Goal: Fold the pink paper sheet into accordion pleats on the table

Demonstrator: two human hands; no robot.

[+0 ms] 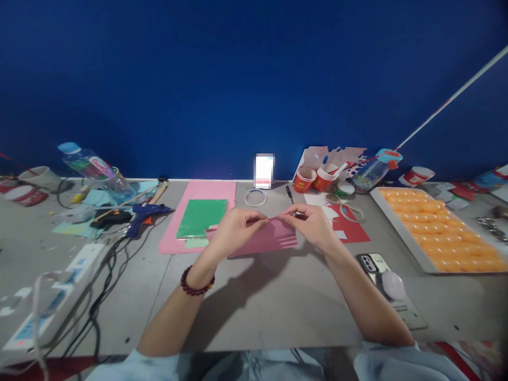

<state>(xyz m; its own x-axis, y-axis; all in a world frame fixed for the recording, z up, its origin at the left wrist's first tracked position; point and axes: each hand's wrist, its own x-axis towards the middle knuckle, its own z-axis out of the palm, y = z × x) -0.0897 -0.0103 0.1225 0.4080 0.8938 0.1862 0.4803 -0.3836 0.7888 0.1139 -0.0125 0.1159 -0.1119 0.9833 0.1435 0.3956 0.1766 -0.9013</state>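
The grey surface (257, 301) carries mauve paper (270, 241) at its middle, a pink sheet (206, 189) and tape ring (255, 197) behind, a red sheet (353, 232), phone (372, 262) and tray (397, 233) of orange balls (440, 233) at right, a glue gun (148, 211) and power strip (51, 301) at left.

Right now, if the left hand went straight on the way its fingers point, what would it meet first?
Probably the right hand. The left hand pinches the pink paper by its top edge and points right along it. The right hand pinches the same edge opposite, though depth is hard to judge.
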